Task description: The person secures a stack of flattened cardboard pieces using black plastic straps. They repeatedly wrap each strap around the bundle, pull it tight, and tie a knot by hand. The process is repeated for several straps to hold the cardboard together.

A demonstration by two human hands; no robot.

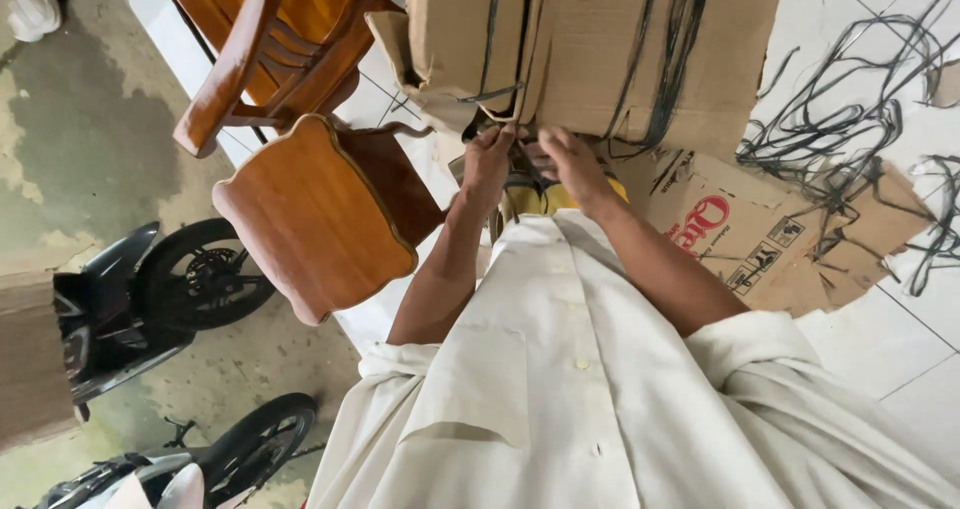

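Note:
A big cardboard bundle (600,39), bound with black straps (668,59), fills the top middle of the view. My left hand (487,159) and my right hand (570,164) meet at its lower edge, fingers curled on the strap ends there. What exactly they pinch is partly hidden by the fingers. My white shirt (570,389) covers the lower part of the view.
A wooden chair (310,214) stands left of my arms, a second wooden chair (270,39) above it. Flattened cardboard (770,239) and loose black straps (850,119) lie on the white tiles at right. Two motorbikes (150,299) are parked at lower left.

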